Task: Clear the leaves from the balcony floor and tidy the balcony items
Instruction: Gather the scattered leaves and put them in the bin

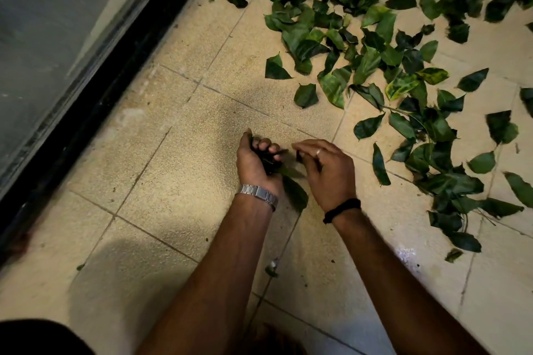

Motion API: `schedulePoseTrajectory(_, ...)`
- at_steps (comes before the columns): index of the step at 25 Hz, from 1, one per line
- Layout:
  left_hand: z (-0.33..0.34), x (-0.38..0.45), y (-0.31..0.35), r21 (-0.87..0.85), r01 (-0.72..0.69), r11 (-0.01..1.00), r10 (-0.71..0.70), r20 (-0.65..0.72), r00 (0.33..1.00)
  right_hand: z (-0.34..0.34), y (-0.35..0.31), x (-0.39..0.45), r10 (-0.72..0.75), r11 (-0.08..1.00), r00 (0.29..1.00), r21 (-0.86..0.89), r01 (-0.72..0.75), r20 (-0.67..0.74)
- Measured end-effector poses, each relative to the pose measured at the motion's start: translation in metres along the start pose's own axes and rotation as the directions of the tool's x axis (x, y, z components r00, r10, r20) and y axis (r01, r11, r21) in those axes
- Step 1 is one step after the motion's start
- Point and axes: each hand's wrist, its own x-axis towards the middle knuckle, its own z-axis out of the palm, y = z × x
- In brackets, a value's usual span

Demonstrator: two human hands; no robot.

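Head view: left hand (256,161) grips a bunch of leaves (291,187) mid-floor; right hand (326,170) just beside it, fingers loosely curled (contents unclear). Loose leaves (360,46) cover tiled floor (173,153) toward far-right corner.

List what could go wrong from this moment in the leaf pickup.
1. The left hand grips a bunch of leaves with some hanging loose below; those could slip back onto the tiled floor.
2. The right hand may be adding a piece, possibly overfilling the grip.
3. Small scraps near the forearms could be missed.
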Motion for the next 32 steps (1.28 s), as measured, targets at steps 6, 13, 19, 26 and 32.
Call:
schedulePoseTrajectory(6, -0.002, -0.001, 0.01, -0.043, -0.009, 0.999, 0.01, 0.01, 1.0, 0.005, -0.029, -0.046, 0.045, 0.999, 0.998, 0.029, -0.046, 0.033)
schedulePoseTrajectory(13, -0.003, 0.004, 0.004, 0.041, -0.05, 0.998, 0.048, 0.035, 0.998, -0.003, 0.01, -0.066, -0.186, 0.977, 0.975, -0.087, 0.197, 0.119)
schedulePoseTrajectory(19, -0.009, -0.003, -0.004, 0.269, -0.045, 0.962, 0.018, 0.101, 0.995, -0.07, 0.063, -0.044, 0.195, 0.975, 0.943, -0.055, -0.217, -0.269)
schedulePoseTrajectory(26, -0.018, -0.022, -0.039, 0.363, 0.138, 0.921, -0.201, 0.142, 0.969, -0.069, 0.083, -0.071, 0.061, 0.945, 0.992, -0.313, -0.094, -0.114)
schedulePoseTrajectory(32, -0.022, -0.041, -0.071, 0.325, 0.253, 0.911, -0.314, 0.15, 0.938, -0.088, 0.059, -0.054, 0.633, 0.74, 0.768, 0.365, -0.565, -0.094)
